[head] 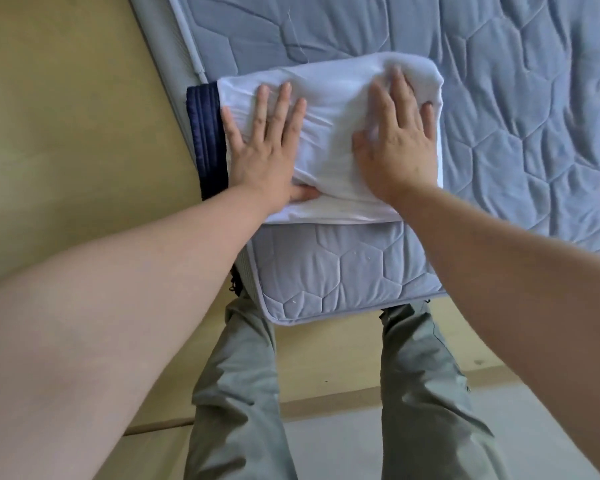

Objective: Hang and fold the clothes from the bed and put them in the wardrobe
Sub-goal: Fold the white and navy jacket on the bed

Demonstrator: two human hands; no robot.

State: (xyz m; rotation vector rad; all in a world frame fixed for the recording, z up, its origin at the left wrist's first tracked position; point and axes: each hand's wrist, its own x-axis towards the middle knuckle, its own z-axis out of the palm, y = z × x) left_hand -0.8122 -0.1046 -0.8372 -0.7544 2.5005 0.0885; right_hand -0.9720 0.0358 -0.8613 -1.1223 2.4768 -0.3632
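Head view: a blue-grey quilted mattress fills the upper right, its rounded near corner meeting the person's grey-green trousers. On the mattress, close to its left edge and a little back from that corner, lies the folded white garment. The left hand presses flat on the garment's left half, fingers straight and spread, thumb slipped under a near fold. The right hand presses flat on the right half, fingers straight, gripping nothing. A dark blue quilted piece sits at the mattress's left edge, touching the garment. Yellowish floor runs along that edge and past the corner. Wrinkled quilting stretches away on the mattress's right side.
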